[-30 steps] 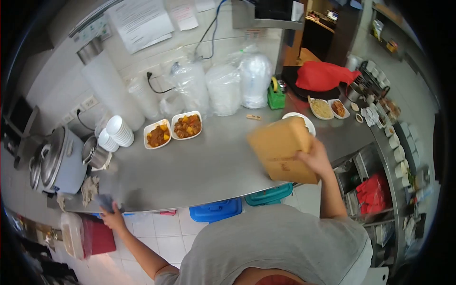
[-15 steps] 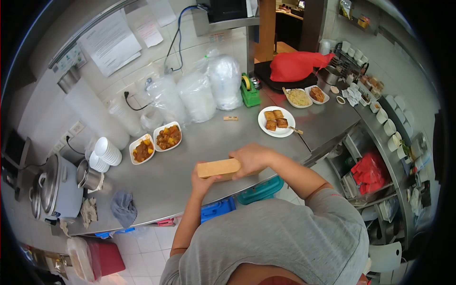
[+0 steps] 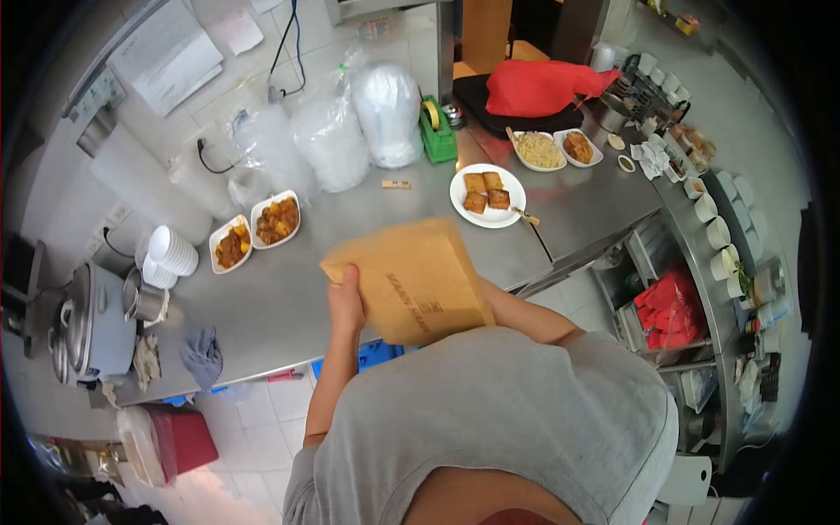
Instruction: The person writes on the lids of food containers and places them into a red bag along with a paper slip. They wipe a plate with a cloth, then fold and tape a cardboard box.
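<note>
A brown paper bag (image 3: pixel 407 284) with dark printing on its face is held up over the front edge of the steel counter (image 3: pixel 280 328). My left hand (image 3: pixel 346 302) grips the bag's left edge, thumb in front and the other fingers behind it. My right forearm (image 3: pixel 529 317) reaches in at the bag's right edge, and the hand itself is hidden by the bag. Beyond the bag, a white plate (image 3: pixel 459 213) carries several browned square pieces. Left of the bag stand two white dishes of saucy food, a nearer dish (image 3: pixel 217 264) and a farther dish (image 3: pixel 295 229).
White cups (image 3: pixel 172 251), a large pot (image 3: pixel 105 306) and a grey cloth (image 3: pixel 201 357) stand or lie on the left. Plastic-wrapped containers (image 3: pixel 385 114) and a green tape dispenser (image 3: pixel 436 131) line the back. A red bag (image 3: pixel 542 87) and two more food dishes sit at the right.
The paper bag, seen narrow-end-on before, is now raised and turned with its broad printed face showing. My right hand has gone out of sight behind it. The view has shifted slightly.
</note>
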A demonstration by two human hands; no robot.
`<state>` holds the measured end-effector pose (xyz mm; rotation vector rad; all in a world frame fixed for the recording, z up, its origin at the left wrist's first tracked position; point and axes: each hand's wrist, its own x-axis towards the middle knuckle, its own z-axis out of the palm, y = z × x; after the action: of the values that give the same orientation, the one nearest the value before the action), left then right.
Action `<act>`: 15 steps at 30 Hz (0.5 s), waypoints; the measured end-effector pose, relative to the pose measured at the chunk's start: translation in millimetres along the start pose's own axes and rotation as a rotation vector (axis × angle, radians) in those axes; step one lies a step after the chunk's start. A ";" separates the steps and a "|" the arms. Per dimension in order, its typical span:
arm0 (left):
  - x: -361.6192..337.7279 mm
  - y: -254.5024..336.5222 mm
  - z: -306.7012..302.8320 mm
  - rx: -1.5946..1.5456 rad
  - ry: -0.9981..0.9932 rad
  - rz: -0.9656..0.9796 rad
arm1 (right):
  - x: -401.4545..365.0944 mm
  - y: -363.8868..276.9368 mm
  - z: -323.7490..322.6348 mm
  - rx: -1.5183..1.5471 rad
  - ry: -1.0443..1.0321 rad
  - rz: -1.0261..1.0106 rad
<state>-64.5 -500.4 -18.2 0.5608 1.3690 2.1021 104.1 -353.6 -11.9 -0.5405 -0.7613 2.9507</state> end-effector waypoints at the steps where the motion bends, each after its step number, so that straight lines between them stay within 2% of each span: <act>1: 0.6 -0.3 -0.7 -0.043 0.025 -0.040 | -1.6 10.3 4.6 0.074 -0.022 0.047; 4: 1.7 -6.1 -20.8 -0.097 0.209 -0.202 | -19.1 17.6 18.1 0.148 -0.151 0.171; 6: -4.2 3.0 -35.8 -0.280 0.234 -0.220 | -30.6 9.6 15.6 0.093 -0.259 0.230; 7: -6.5 6.2 -41.7 -0.367 0.232 -0.234 | -34.4 4.2 7.2 0.010 -0.318 0.242; 10: -17.2 -6.1 -64.4 -0.344 0.330 -0.215 | -32.9 -35.9 -52.8 -0.453 -0.592 0.197; 11: -20.0 -18.2 -76.7 -0.328 0.360 -0.222 | -45.9 -48.5 -38.8 -0.522 -0.384 0.125; 14: -34.9 -27.7 -55.8 -0.342 0.488 -0.250 | -36.3 -85.4 -59.3 -0.780 -0.342 -0.074; 15: -40.0 -25.5 -40.3 -0.364 0.536 -0.250 | -36.1 -94.9 -59.2 -0.663 -0.315 -0.101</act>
<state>-53.4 -546.1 -59.1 -0.3304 1.1896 2.2959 154.4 -247.7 -3.5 -0.0368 -1.7568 2.6660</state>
